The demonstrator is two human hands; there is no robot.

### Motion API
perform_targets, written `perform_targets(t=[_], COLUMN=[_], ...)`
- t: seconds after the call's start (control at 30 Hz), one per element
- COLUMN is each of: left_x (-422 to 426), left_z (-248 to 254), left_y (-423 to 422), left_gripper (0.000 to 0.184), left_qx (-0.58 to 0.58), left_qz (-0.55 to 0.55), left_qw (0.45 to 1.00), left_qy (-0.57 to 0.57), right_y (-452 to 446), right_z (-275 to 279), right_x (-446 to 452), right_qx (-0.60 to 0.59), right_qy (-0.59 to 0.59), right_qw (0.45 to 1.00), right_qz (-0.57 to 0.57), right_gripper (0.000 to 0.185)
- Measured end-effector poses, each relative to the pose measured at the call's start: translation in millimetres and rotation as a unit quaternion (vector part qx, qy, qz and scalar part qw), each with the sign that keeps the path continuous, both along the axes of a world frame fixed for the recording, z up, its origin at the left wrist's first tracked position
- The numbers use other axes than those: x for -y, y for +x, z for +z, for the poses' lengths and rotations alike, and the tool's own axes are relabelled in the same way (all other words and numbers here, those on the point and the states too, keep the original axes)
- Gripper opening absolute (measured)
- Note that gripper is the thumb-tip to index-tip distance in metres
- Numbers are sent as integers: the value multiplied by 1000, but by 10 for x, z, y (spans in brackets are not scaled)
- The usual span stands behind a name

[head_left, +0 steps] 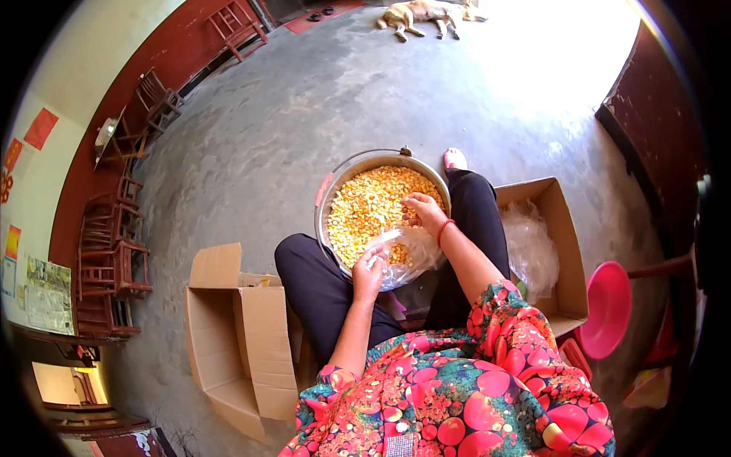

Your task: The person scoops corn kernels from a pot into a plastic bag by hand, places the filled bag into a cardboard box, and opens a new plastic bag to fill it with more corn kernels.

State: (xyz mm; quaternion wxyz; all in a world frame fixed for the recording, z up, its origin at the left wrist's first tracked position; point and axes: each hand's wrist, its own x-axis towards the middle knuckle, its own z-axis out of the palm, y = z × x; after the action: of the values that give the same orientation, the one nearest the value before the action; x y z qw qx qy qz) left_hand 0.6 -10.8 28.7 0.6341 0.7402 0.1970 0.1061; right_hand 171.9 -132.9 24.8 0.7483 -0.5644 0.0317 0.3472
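Observation:
A metal bucket [324, 199] full of yellow corn kernels [373, 199] stands between my knees. My left hand [369, 268] is closed on the edge of a clear plastic bag [420, 255] at the bucket's near side. Some kernels show through the bag's film. Above the corn, close to the bag's upper edge, my right hand [425, 213] has its fingers curled together. What lies between those fingers is too small to make out. A red bracelet circles the right wrist.
An open cardboard box [221, 335] stands to my left. Another box [571, 259] at my right contains clear plastic bags [529, 247]. Beyond it is a pink basin [607, 310]. Wooden chairs [114, 266] line the left wall; a dog [426, 15] lies on the far floor.

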Motion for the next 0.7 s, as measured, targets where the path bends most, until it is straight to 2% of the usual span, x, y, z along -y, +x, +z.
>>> perform_targets(t=[0.13,0.23,0.37,0.4,0.47,0.5,0.57,0.6,0.67,0.7], left_x=[9,25,-42,-60,-90,-81,-82,-80,-52,-26], left_z=[24,35,-137,-176,-255,-226,-172,-153,-112,-63], left_y=[3,20,28,28,28,29,32,32,36,42], left_gripper=[28,31,35,35,36,36,34,34,32,32], left_qx=[-29,-14,8,8,37,37,17,16,16,16], left_qz=[17,39,57,57,57,59,52,52,59,58], left_qw=[999,998,997,997,998,997,998,998,998,998], left_qy=[-40,-55,-43,-42,13,13,-13,-12,-33,-34], right_y=[-94,-207,-391,-418,-472,-463,-438,-443,-435,-386], right_z=[327,474,554,538,344,327,293,379,644,641], right_x=[4,-4,-30,-43,-90,-84,-68,-53,7,-1], right_qx=[1,91,133,193,372,372,469,469,347,371], right_qy=[26,44,3,-5,-17,-16,-23,-22,-93,-112], right_qw=[998,956,904,879,817,816,792,792,841,843], right_qz=[62,274,405,437,440,442,389,389,404,373], right_gripper=[14,15,17,19,20,20,19,19,17,16])
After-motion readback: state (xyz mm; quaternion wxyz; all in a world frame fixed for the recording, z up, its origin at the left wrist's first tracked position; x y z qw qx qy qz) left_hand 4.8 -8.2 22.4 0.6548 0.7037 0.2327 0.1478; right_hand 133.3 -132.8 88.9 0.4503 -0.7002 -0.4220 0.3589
